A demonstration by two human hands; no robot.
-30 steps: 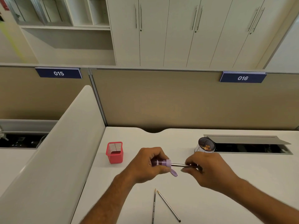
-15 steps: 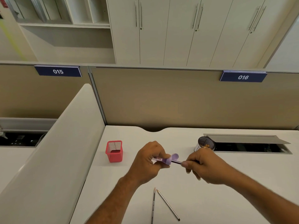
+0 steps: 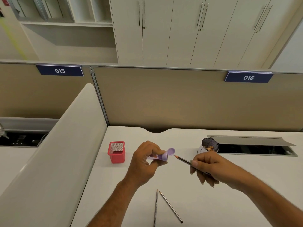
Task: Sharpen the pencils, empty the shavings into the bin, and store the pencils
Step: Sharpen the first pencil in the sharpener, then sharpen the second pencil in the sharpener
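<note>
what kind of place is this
Most likely an open-plan office workstation: fabric partition panels carry numbered desk signs, 015 and 016, a white desk has a cable hatch, and storage cabinets stand behind.

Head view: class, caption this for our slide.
Left hand holds a purple sharpener; right hand holds a pencil just outside it.

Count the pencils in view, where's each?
3. One in the right hand, tip just clear of the purple sharpener; two pencils lying on the desk near the front edge. None visible in the red holder.
</note>
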